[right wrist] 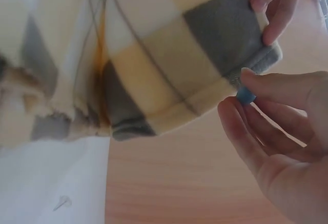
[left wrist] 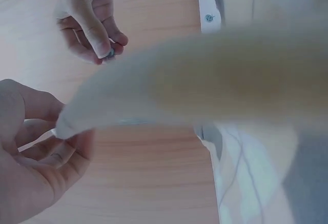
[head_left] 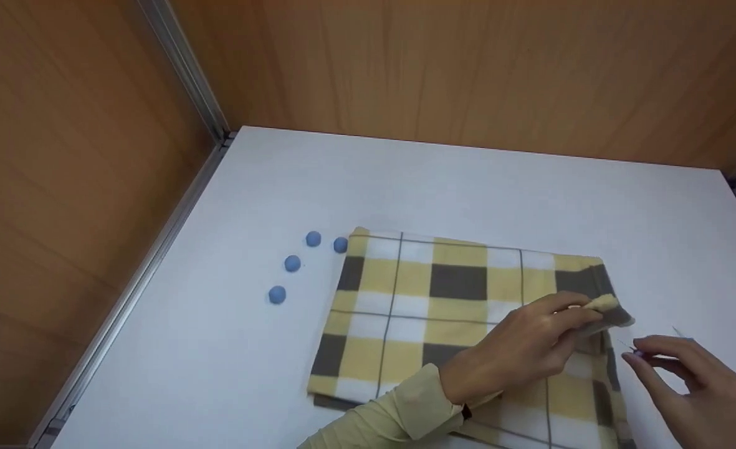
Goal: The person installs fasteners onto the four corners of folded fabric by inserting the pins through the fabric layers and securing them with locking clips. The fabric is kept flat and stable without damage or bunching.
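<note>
A checked cloth (head_left: 442,312) in yellow, white and grey lies folded on the white worktop (head_left: 467,187), filling the part from the centre toward 5 o'clock. Its left and far edges lie flat and straight; its near edge runs out of view at 6 o'clock.

The left hand (head_left: 523,349) reaches across the cloth and pinches its far right corner (head_left: 604,308) between thumb and fingers, lifting that corner off the worktop. In the right wrist view the raised corner shows a thick grey hem (right wrist: 256,62).

The right hand (head_left: 692,380) sits at 4 o'clock, just beside the lifted corner, fingers curled. Its thumb and forefinger pinch a small blue-headed pin (right wrist: 246,96), whose tip is right at the hem; whether it touches the fabric cannot be told.

Four blue pin heads (head_left: 291,264) stand in a loose arc at 9 o'clock of the cloth, the nearest touching its far left corner.

Bare worktop stretches from 10 to 2 o'clock up to the wooden walls (head_left: 467,68), and along the left down to the metal rail (head_left: 124,299).
</note>
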A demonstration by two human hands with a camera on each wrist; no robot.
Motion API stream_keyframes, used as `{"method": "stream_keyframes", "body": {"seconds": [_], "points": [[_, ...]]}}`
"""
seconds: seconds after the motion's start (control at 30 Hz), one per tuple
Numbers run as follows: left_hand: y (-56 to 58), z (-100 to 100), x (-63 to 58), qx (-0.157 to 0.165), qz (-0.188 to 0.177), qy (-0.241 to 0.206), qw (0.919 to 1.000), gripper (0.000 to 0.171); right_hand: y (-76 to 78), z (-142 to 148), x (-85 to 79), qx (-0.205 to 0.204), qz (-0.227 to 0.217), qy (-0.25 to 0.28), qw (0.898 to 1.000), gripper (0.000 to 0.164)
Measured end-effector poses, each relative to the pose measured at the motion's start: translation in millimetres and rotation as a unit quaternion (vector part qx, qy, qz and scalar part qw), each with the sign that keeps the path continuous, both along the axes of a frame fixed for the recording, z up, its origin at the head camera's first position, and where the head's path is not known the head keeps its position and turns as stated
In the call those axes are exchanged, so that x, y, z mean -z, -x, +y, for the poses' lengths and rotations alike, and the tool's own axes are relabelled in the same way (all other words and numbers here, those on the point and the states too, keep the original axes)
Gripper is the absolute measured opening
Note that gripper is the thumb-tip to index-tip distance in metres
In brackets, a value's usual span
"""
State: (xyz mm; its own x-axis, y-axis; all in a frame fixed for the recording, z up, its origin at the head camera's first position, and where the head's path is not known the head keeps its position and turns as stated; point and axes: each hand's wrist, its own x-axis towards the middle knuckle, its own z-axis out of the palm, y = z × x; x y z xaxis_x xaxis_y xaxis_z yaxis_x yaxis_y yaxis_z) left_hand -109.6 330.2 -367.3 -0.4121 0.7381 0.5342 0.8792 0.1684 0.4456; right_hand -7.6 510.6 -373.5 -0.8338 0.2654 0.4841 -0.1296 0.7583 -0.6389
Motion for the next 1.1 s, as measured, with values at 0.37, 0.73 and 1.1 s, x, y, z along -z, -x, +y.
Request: {"method": "stream_keyframes", "body": {"seconds": [0.37,0.73,1.1], "points": [[0.2,-0.2,-1.2,-0.004,0.032,0.021,0.9993,0.027,11.2,-12.4,-1.3,-0.062,0.037,0.012,0.997,0.037],[1.1,-0.1,-0.9,0.007,0.040,0.039,0.9984,0.028,17.8,-9.4,3.3,-0.099,0.042,-0.001,0.994,0.040],[3.0,-2.2,-1.0,0.033,0.026,0.030,0.9987,0.032,24.2,-4.2,5.2,-0.123,0.073,-0.036,0.989,0.044]]}}
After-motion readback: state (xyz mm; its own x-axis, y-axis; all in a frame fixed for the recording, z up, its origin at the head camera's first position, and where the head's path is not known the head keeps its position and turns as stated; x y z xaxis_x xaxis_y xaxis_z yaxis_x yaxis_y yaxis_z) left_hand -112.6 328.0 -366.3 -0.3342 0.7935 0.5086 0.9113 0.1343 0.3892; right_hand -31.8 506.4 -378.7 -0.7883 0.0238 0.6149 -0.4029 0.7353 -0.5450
